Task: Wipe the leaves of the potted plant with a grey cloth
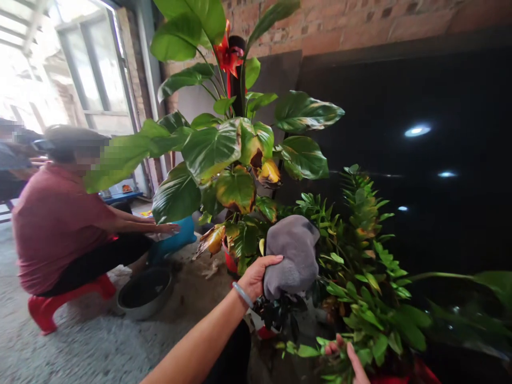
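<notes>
A crumpled grey cloth (294,256) is gripped in my left hand (255,277), which is raised in front of the plants with its thumb along the cloth's near edge. A pale bangle circles that wrist. Low at the bottom edge, my right hand (347,356) is among the leaves of a bushy green plant (360,288), its fingers curled about a leafy stem (306,350); leaves and the frame edge hide part of it. Behind the cloth rises a tall broad-leaved plant (216,146), some of its leaves yellow and brown.
On the left, a person in a pink shirt (64,224) sits on a red stool (72,301), hands near a blue basin (176,240). A dark tub (144,293) stands on the floor. A shiny black panel (448,133) leans behind the plants. A red bow (230,56) tops the plant's pole.
</notes>
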Tool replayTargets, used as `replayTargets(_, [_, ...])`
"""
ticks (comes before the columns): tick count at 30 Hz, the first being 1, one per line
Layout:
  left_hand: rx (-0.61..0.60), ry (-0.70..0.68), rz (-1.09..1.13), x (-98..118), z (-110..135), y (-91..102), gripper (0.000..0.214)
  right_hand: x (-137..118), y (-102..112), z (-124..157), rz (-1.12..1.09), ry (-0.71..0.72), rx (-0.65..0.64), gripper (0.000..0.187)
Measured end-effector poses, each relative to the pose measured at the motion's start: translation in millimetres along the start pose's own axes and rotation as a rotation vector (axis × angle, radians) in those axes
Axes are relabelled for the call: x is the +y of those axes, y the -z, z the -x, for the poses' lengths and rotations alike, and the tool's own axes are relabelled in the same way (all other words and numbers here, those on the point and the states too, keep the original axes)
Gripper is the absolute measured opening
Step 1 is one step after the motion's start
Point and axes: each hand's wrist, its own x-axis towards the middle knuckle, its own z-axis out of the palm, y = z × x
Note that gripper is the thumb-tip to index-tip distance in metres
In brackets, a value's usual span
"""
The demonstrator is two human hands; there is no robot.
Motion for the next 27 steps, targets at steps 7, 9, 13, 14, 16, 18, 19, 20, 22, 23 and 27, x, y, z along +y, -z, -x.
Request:
replayTargets(7, [-0.11, 0.392, -0.099, -53.2, 3.7, 35.3, 0.017, -0.8, -3.4, 5.5, -0.073, -0.042, -0.024, 0.035])
replayTargets(9, [-0.176, 0.331, -0.105, -37.5, 7.7, 16.8, 0.017, -1.1, -7.3, 8.2, -0.101, -0.046, -0.028, 0.035])
replayTargets(13, [-0.229, 0.057, -0.086, -0.1, -6.4, -32.1, 0.017, 1.1, -17.4, 11.0, -0.151, -0.038, 0.008, 0.038])
replayTargets(14, [-0.204, 0.02, -0.084, 2.2, -13.3, -38.1, 0.016, 1.6, -19.3, 11.5, -0.158, -0.04, 0.016, 0.038])
replayTargets(16, [-0.11, 0.035, -0.111, -5.9, -26.7, -36.6, 0.013, 2.3, -21.6, 12.8, -0.167, -0.042, 0.022, 0.039])
replayTargets(18, [-0.02, 0.162, -0.178, -26.1, -34.7, -20.7, 0.011, 2.3, -21.8, 14.2, -0.17, -0.032, 0.013, 0.038])
replayTargets(19, [-0.006, 0.239, -0.208, -37.1, -35.4, -10.7, 0.011, 2.3, -21.2, 14.6, -0.168, -0.027, 0.008, 0.038])
replayTargets(20, [-0.021, 0.307, -0.229, -46.6, -33.9, -1.8, 0.011, 2.3, -20.3, 14.7, -0.164, -0.024, 0.003, 0.038])
replayTargets(22, [-0.106, 0.385, -0.237, -55.6, -25.7, 5.7, 0.013, 2.5, -18.4, 13.9, -0.147, -0.026, 0.003, 0.038])
replayTargets(23, [-0.16, 0.378, -0.23, -54.1, -20.6, 2.4, 0.014, 2.8, -17.6, 13.1, -0.14, -0.023, 0.01, 0.038])
replayTargets(27, [-0.303, 0.131, -0.203, -23.9, -13.0, -44.8, 0.021, 4.7, -17.6, 9.5, -0.114, 0.017, 0.03, 0.037])
